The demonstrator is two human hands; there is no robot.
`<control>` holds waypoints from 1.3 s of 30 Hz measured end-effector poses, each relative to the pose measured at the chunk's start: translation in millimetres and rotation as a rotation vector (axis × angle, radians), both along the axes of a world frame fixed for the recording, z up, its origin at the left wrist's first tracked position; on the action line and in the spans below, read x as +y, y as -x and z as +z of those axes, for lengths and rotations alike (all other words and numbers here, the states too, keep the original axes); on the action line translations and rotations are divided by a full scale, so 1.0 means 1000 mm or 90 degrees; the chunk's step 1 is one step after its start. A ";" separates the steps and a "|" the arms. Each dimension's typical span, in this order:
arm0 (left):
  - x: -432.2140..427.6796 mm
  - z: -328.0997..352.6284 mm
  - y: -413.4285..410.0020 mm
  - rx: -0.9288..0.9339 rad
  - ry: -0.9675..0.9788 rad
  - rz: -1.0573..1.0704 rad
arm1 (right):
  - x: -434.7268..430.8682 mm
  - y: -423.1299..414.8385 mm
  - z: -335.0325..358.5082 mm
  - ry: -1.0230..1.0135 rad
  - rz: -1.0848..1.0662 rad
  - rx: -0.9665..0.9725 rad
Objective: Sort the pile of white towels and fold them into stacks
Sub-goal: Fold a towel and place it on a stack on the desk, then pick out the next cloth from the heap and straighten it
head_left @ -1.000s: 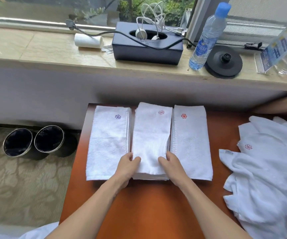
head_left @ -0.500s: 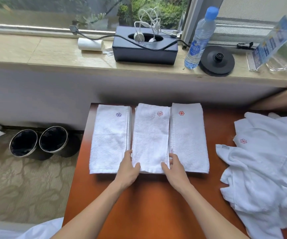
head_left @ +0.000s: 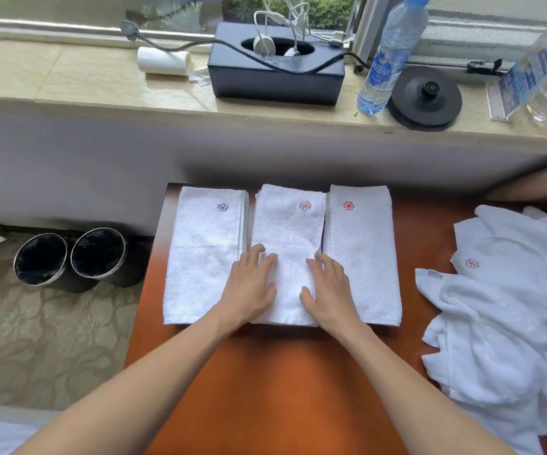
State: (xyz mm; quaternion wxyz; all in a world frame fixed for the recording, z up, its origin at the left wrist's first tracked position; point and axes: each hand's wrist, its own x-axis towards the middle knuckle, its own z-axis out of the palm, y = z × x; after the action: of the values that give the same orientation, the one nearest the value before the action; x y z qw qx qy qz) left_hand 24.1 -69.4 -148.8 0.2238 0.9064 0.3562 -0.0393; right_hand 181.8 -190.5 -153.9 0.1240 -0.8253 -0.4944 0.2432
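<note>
Three folded white towel stacks lie side by side at the far edge of the orange-brown table (head_left: pixel 265 382). The left stack (head_left: pixel 199 257) bears a blue flower mark, the middle stack (head_left: pixel 290 224) a pale red one, the right stack (head_left: pixel 360 251) a red one. My left hand (head_left: pixel 252 287) and my right hand (head_left: pixel 328 287) both rest flat, fingers straight, on the near half of the middle stack. A loose pile of unfolded white towels (head_left: pixel 508 316) covers the table's right side.
Two dark round bins (head_left: pixel 68 257) stand on the patterned carpet left of the table. On the stone sill behind are a black tissue box (head_left: pixel 275 77) holding cables, a water bottle (head_left: pixel 387 60), a kettle base (head_left: pixel 424 98) and a paper roll (head_left: pixel 163 60). Someone's arm (head_left: pixel 541 182) shows at far right.
Both hands left the near corners of the middle stack's top towel and moved forward, now lying flat on it. The towel lies flatter and squared with the stack.
</note>
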 end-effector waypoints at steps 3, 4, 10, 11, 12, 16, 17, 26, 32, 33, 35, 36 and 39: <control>0.023 -0.007 -0.018 0.024 -0.013 -0.073 | 0.020 -0.005 -0.005 0.003 0.004 -0.036; 0.033 -0.008 -0.024 0.035 -0.010 -0.085 | 0.028 -0.009 -0.006 0.006 0.001 -0.051; 0.080 -0.014 -0.062 0.119 -0.087 -0.152 | 0.072 -0.034 -0.010 0.039 0.035 -0.176; 0.083 -0.017 -0.066 0.135 -0.100 -0.154 | 0.078 -0.038 -0.010 0.047 0.051 -0.196; 0.084 -0.020 -0.069 0.150 -0.103 -0.152 | 0.084 -0.042 -0.010 0.056 0.068 -0.210; 0.078 -0.035 -0.073 0.179 -0.053 -0.121 | 0.103 -0.049 -0.015 0.103 0.137 -0.218; 0.077 -0.037 -0.072 0.183 -0.041 -0.115 | 0.106 -0.049 -0.017 0.125 0.149 -0.210; 0.092 -0.037 -0.086 0.240 -0.020 -0.092 | 0.117 -0.058 -0.024 0.226 0.173 -0.091; 0.087 -0.037 -0.084 0.294 -0.066 -0.068 | 0.107 -0.043 -0.023 0.241 0.198 -0.143; 0.085 -0.036 -0.082 0.301 -0.076 -0.062 | 0.102 -0.037 -0.021 0.248 0.203 -0.150; 0.084 -0.032 -0.083 0.316 -0.098 -0.054 | 0.090 -0.027 -0.017 0.264 0.211 -0.158; 0.084 -0.029 -0.084 0.321 -0.107 -0.047 | 0.084 -0.022 -0.014 0.271 0.210 -0.154; 0.069 -0.022 -0.086 0.296 -0.126 -0.041 | 0.055 -0.011 -0.004 0.274 0.199 -0.147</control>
State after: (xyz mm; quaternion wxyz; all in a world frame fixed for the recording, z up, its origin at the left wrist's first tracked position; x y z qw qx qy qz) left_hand 109.6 -0.7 -170.4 0.0449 0.9014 0.3708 -0.2188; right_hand 193.0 -135.7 -158.3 -0.1500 -0.7684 -0.5638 0.2630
